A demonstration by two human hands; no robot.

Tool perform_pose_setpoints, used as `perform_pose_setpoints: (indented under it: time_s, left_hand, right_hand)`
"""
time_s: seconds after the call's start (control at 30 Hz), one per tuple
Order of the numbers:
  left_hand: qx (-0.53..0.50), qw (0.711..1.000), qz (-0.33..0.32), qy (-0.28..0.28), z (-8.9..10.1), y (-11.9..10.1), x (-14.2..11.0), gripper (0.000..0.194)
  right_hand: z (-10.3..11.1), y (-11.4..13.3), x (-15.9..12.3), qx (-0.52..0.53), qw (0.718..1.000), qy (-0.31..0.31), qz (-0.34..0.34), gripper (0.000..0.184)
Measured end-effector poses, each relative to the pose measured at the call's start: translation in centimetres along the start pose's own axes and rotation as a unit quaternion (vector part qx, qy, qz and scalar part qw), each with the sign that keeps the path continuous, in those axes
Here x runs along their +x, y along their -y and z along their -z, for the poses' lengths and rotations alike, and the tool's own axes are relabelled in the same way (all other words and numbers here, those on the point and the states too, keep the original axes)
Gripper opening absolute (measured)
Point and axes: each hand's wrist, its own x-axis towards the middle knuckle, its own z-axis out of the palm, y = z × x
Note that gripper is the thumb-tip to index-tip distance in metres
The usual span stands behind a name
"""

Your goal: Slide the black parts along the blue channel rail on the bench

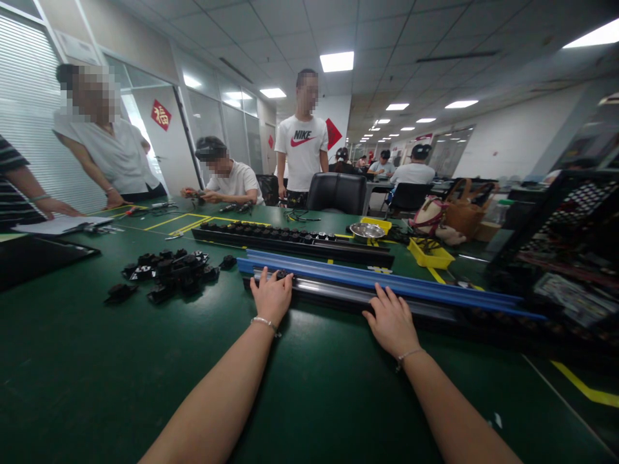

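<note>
A long black rail [333,291] with a shiny channel lies across the green table in front of me. My left hand [271,298] is at its left end, with the fingers bent around a small black part [281,274] at the channel. Further right, my right hand [393,320] rests on the rail's near side, its fingers stretched out and apart and nothing seen in them. Directly behind the black rail runs a long blue rail [387,278]. The small black part is partly hidden by my left fingers.
A pile of black parts [176,274] lies to the left. Behind the blue rail is another black rail [290,240] lined with black pieces. A metal bowl [367,230] and a yellow tray [430,253] stand at the back right. Several people are around, one seated [232,177] across the table.
</note>
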Motion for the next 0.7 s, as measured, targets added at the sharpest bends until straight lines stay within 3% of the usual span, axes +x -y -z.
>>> perform_pose_setpoints:
  time_s: [0.7]
  left_hand:
    - [-0.020, 0.998, 0.053, -0.007, 0.43, 0.94, 0.68, 0.040]
  right_hand:
    - [-0.05, 0.02, 0.03, 0.002, 1.000, 0.000, 0.002, 0.023]
